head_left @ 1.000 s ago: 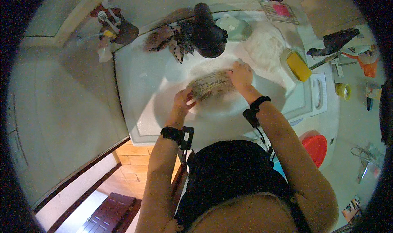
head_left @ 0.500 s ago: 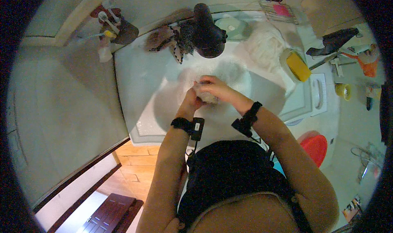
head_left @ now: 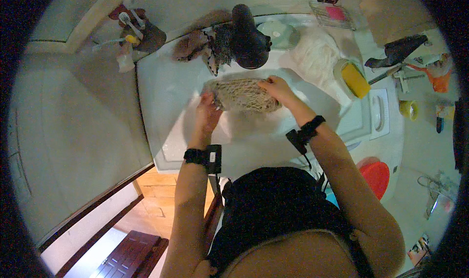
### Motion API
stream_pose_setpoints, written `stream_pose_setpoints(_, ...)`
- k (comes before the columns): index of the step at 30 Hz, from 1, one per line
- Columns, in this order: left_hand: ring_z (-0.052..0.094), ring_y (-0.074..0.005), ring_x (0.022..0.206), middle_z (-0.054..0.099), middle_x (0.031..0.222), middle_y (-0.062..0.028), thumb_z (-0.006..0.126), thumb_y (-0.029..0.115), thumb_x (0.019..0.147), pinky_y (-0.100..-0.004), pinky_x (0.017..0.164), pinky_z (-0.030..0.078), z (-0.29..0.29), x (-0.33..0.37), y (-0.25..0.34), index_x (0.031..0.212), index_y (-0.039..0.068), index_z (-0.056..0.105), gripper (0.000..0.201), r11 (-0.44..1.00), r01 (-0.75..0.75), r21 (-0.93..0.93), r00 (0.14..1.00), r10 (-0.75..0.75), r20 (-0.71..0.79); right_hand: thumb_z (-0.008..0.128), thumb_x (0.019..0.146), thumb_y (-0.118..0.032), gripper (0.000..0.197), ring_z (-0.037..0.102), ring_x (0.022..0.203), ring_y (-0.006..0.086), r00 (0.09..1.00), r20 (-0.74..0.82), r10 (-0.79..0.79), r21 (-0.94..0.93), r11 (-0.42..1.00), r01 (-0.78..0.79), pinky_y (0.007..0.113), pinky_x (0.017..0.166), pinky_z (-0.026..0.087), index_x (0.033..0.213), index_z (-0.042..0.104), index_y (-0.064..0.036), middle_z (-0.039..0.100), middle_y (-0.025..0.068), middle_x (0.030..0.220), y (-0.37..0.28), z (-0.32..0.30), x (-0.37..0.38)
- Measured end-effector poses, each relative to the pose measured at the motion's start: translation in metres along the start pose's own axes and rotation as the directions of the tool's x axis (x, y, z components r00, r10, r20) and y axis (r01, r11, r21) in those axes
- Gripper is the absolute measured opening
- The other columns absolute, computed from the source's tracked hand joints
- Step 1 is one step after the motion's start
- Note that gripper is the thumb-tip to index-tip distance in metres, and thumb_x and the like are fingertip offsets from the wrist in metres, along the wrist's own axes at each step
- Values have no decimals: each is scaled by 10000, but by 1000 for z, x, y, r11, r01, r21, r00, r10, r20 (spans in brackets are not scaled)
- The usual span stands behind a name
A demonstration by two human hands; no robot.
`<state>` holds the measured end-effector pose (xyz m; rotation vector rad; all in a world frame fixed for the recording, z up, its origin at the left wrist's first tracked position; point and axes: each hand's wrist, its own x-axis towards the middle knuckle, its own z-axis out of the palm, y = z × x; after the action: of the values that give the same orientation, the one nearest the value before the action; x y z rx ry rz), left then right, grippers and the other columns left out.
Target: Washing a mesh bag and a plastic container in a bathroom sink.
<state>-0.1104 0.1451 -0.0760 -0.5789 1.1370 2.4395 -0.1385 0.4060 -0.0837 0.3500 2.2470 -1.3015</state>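
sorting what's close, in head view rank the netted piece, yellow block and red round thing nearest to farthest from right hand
From the right hand:
1. Netted piece, held in it
2. Yellow block, to its right
3. Red round thing, lower right

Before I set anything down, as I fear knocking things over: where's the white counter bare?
The white counter's left side, between grey wall and left hand. Crowded: the back, with patterned cloth, black rounded object, green container; back right, white heap and yellow-topped tub; the middle, netted cloth and right hand.
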Motion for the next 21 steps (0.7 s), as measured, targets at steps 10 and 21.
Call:
stream_pose_setpoints(10,518,-202,827,504,999,-72,527,138,762,-336,771,421,14,37,-110,1025,-8,472,305,873,462,153,878,-475,56,621,693,-220,302,556,733,169,995,84,-46,260,965,22,244,599,437,923,546,-39,574,54,834,70,38,22)
stream_pose_setpoints(21,430,-83,563,505,714,3,575,75,748,-222,506,365,16,-32,26,749,110,482,100,998,17,64,990,-8,-142,630,654,-122,375,496,663,123,942,67,-328,400,874,275,214,591,396,1008,523,-59,507,4,729,-22,-90,-59)
